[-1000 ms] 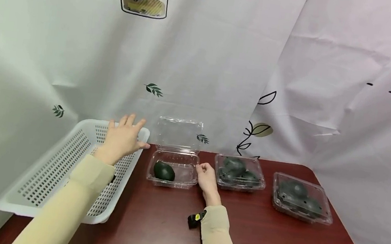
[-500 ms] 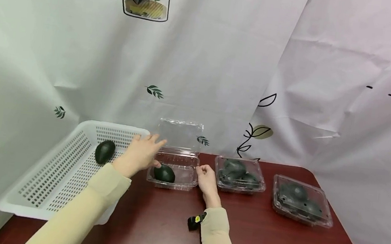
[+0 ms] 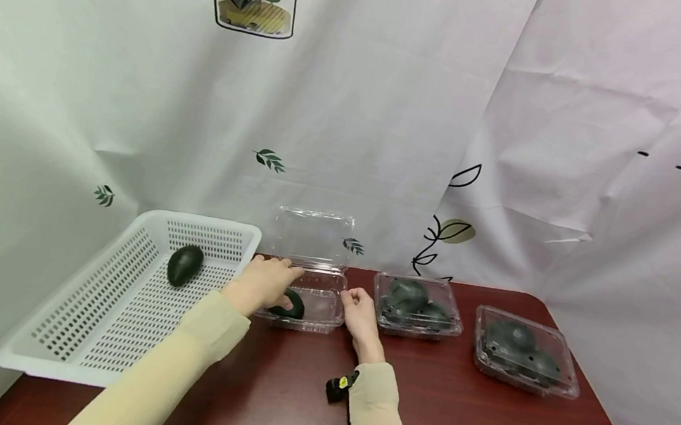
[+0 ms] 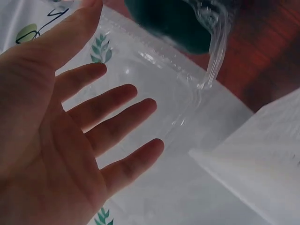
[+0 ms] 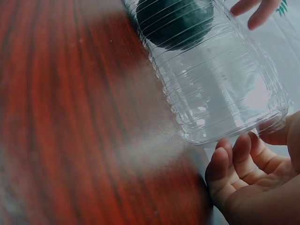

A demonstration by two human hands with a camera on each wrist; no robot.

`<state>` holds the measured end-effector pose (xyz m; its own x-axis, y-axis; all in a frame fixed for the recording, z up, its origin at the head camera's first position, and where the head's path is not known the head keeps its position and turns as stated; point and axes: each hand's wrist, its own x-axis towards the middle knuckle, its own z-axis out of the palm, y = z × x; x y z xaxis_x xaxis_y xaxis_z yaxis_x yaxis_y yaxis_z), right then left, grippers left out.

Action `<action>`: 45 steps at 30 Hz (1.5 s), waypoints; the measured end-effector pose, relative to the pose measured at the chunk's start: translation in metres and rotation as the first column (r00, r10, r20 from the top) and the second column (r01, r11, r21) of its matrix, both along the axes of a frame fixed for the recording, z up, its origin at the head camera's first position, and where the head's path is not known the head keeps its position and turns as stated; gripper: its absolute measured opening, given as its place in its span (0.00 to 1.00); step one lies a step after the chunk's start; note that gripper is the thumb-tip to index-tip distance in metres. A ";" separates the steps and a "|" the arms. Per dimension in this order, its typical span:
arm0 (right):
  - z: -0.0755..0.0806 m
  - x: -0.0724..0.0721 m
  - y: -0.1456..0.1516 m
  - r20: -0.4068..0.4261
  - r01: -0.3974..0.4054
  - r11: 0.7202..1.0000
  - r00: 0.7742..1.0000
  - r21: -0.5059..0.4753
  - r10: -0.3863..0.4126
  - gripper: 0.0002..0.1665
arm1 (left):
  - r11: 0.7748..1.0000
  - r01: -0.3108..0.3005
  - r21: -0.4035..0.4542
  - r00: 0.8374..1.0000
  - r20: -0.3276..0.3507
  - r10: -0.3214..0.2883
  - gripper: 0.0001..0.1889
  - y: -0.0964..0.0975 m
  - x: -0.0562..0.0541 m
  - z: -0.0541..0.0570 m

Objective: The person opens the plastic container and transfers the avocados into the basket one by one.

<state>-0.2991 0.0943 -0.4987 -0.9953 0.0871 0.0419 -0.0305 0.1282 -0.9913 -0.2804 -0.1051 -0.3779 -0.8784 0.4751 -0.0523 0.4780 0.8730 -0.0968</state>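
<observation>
A clear plastic clamshell container [image 3: 326, 303] stands with its lid [image 3: 313, 237] raised at the back. One dark green avocado [image 3: 295, 306] lies in its left half, partly covered by my left hand [image 3: 264, 282]. That hand hovers over the avocado; in the left wrist view its fingers [image 4: 123, 117] are spread and hold nothing. At the container's right side, my right hand [image 3: 360, 320] pinches the rim, thumb above and fingertips [image 5: 218, 164] curled below, as the right wrist view shows. Another avocado [image 3: 184, 266] rests in the white slotted basket [image 3: 97, 374] on the left.
Two lidded clear containers of avocados stand to the right, one beside my right hand [image 3: 418, 307] and the other farther right [image 3: 526, 352]. The red-brown table [image 3: 448, 424] meets a hanging white cloth [image 3: 379, 104] at the back.
My left hand has moved right and down from above the basket to over the avocado in the container, uncovering the avocado in the basket. My right hand has stayed at the container's rim.
</observation>
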 end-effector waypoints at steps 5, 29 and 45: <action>0.000 -0.001 0.000 0.015 0.002 1.000 1.000 0.003 -0.002 0.09 | 1.000 -0.019 0.007 0.999 0.039 0.019 0.24 0.005 -0.004 -0.008; -0.003 -0.001 0.000 0.005 0.001 1.000 1.000 0.017 -0.001 0.09 | 0.999 -0.024 0.032 0.998 0.059 0.022 0.19 0.005 -0.006 -0.029; -0.003 -0.001 0.000 0.000 0.001 1.000 1.000 0.020 -0.001 0.10 | 0.997 0.051 0.053 0.997 0.048 -0.054 0.29 0.011 -0.018 -0.045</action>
<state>-0.3006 0.0945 -0.5016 -0.9952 0.0874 0.0441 -0.0308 0.1477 -0.9885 -0.2983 -0.0940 -0.4227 -0.8491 0.5237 -0.0693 0.5264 0.8498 -0.0275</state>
